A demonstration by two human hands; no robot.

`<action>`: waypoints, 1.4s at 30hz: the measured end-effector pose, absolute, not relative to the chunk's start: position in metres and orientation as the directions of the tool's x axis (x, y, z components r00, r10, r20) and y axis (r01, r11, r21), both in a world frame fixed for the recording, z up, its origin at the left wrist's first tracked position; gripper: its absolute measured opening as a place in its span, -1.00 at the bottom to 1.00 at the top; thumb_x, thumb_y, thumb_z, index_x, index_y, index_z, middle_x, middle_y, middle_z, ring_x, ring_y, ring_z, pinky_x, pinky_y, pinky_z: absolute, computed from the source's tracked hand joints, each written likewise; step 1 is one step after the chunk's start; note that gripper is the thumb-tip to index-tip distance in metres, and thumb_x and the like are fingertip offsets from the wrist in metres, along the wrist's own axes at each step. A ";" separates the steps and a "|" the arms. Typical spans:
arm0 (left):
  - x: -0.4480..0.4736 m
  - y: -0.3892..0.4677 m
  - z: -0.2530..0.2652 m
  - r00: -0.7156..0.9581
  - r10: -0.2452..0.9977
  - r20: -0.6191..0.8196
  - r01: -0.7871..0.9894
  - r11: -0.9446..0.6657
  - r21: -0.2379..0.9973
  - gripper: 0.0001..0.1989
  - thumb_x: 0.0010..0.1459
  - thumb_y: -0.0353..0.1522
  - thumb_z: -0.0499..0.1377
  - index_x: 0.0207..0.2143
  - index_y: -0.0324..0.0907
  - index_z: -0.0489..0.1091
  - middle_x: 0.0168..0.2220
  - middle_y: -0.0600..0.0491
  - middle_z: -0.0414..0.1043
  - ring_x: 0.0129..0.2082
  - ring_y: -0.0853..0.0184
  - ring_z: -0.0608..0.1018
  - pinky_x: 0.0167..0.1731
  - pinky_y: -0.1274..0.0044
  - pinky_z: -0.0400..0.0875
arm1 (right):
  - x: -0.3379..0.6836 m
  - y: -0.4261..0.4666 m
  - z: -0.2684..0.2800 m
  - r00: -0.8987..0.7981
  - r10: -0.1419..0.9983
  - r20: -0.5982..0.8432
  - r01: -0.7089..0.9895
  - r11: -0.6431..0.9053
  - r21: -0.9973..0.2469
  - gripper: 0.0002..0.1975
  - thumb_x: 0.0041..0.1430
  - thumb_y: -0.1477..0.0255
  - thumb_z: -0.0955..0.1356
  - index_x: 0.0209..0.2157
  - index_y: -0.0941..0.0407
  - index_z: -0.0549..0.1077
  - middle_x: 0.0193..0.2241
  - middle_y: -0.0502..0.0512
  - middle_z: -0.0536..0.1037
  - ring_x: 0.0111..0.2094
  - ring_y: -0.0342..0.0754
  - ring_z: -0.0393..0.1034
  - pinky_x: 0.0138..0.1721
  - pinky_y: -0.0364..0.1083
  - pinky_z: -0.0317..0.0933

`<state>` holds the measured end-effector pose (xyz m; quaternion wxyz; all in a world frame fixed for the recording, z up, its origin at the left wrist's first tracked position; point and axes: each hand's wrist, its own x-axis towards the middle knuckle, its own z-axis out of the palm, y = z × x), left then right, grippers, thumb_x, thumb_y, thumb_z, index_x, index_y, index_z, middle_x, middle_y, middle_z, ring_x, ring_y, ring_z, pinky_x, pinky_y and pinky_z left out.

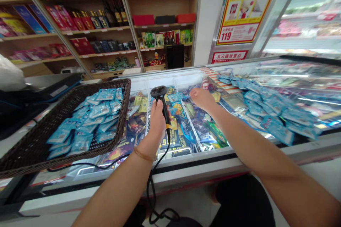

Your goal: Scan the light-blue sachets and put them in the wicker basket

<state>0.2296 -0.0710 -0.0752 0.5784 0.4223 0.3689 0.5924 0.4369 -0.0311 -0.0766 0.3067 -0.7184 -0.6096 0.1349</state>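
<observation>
My left hand is wrapped round the handle of a black barcode scanner, its head tilted up and its cable hanging down. Across from the scanner, my right hand is closed, with a small light-blue packet at its fingertips. The fingers partly hide where they meet the packet. Many similar blue packets lie in a dark brown wicker basket to the left. Another loose pile of blue packets rests on the freezer glass to the right.
Below my hands is an open chest freezer with white wire dividers and bagged goods. The scanner cable dangles over its front edge. Shelves of boxes and bottles stand behind. A poster hangs at the back right.
</observation>
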 end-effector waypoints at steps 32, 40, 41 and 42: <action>0.234 -0.077 -0.076 0.247 0.962 0.114 -0.309 -0.033 0.951 -0.49 0.01 0.08 0.26 -0.26 -0.14 0.28 -0.50 0.19 0.34 -0.68 0.49 0.36 -0.75 0.61 0.25 | 0.453 0.017 -0.092 0.363 0.927 0.092 0.005 0.097 -0.995 -0.26 -0.30 0.46 0.56 -0.04 -0.02 0.24 -0.32 -0.10 0.48 -0.33 -0.04 0.47 -0.26 0.02 0.43; 0.235 -0.083 -0.075 0.347 0.911 0.225 -0.332 -0.105 0.938 -0.49 0.02 0.08 0.28 -0.28 -0.14 0.30 -0.44 0.15 0.36 -0.64 0.50 0.36 -0.74 0.61 0.26 | 0.458 0.030 -0.062 0.144 0.978 0.151 -0.061 0.161 -0.985 -0.49 -0.23 0.41 0.58 -0.20 0.04 0.39 -0.35 -0.04 0.58 -0.28 -0.04 0.51 -0.14 0.03 0.42; 0.234 -0.084 -0.075 0.355 0.906 0.229 -0.335 -0.106 0.936 -0.49 0.02 0.08 0.28 -0.27 -0.14 0.30 -0.42 0.14 0.37 -0.63 0.50 0.37 -0.73 0.61 0.26 | 0.455 0.030 -0.061 0.123 0.980 0.159 -0.091 0.171 -0.981 -0.54 -0.19 0.38 0.57 -0.22 0.03 0.40 -0.35 -0.04 0.59 -0.26 -0.03 0.52 -0.13 0.02 0.42; 0.234 -0.085 -0.075 0.364 0.902 0.232 -0.337 -0.105 0.936 -0.49 0.02 0.08 0.28 -0.27 -0.15 0.30 -0.40 0.13 0.38 -0.62 0.50 0.37 -0.73 0.61 0.27 | 0.452 0.029 -0.061 0.118 0.980 0.160 -0.123 0.175 -0.977 -0.56 -0.16 0.36 0.56 -0.22 0.02 0.40 -0.34 -0.04 0.60 -0.24 -0.02 0.53 -0.13 0.02 0.43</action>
